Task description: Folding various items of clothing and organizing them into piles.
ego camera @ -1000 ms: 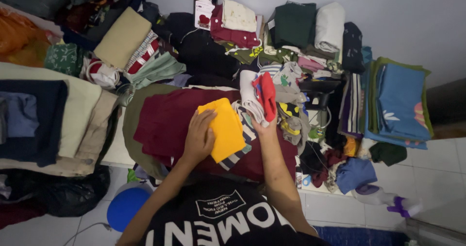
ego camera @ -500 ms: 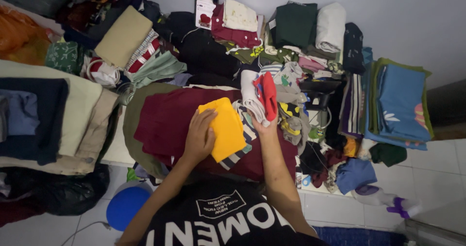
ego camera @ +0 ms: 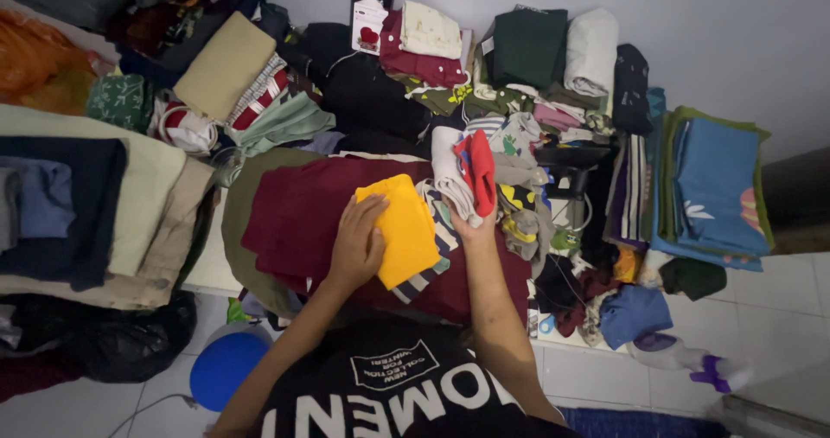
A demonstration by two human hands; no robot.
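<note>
Left hand (ego camera: 357, 246), fingers spread, pressed flat on folded yellow cloth (ego camera: 403, 229) lying atop maroon garment (ego camera: 298, 213). Right hand (ego camera: 471, 223) closed around a red-and-white cloth bundle (ego camera: 463, 172), just beyond. Behind: phone (ego camera: 370, 10) propped upright among folded clothes.

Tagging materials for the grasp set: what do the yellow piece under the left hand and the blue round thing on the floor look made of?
Yellow folded cloth: soft matte fabric, probably cotton knit; it lies flat with creased fold edges, pressed by the left hand. Blue round container: likely hard plastic, with a smooth, even surface and rigid curve, though it is dim and partly hidden.
</note>
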